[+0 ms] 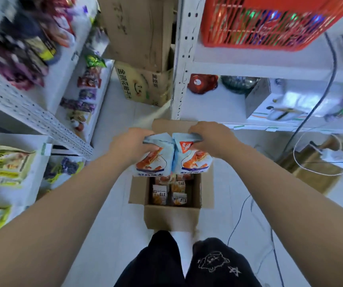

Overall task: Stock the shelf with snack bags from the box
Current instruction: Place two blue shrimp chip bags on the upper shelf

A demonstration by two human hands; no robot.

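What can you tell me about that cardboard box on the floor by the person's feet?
The cardboard box is plain brown and stands upright on the pale floor just ahead of the person's feet, near a white shelf post. Its top is open, with the flaps folded outward. Inside, small orange-and-white packets stand in rows. Its far half is hidden by the left blue bag and right blue bag, gripped above it by the left hand and right hand. Neither hand touches the box.

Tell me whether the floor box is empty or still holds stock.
Still holds stock: small orange packs lie inside the open box, beneath the two held blue bags.
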